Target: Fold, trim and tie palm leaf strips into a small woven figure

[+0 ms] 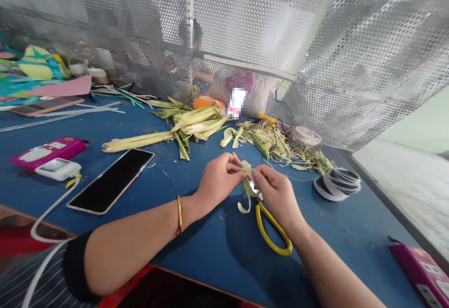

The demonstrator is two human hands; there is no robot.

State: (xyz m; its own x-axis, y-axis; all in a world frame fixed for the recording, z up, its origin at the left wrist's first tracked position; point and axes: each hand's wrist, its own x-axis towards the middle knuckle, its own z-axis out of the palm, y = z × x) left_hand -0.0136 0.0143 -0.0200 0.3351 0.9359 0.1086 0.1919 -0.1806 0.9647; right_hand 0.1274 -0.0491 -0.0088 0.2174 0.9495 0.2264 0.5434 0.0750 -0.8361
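Observation:
Both hands meet over the front middle of the blue table. My left hand (219, 177), with a gold bangle at the wrist, pinches a pale green strip of leaf, perhaps corn husk (247, 170). The strip's other side is held between the thumb and fingers of my right hand (275, 191). One end curls down below the fingers. Under my right hand lie yellow-handled scissors (273, 235) on the table, their blades partly hidden by the hand and the strip. Behind the hands lies a bundle of long pale leaves (196, 128).
Dried leaf scraps (277, 142) are heaped by the perforated metal screen (245, 27). A roll of white cord (336, 184) stands at right. On the left are a phone (112, 182), a purple power strip (49, 154) and a white cable (45, 219). Another purple power strip (421, 268) lies at right.

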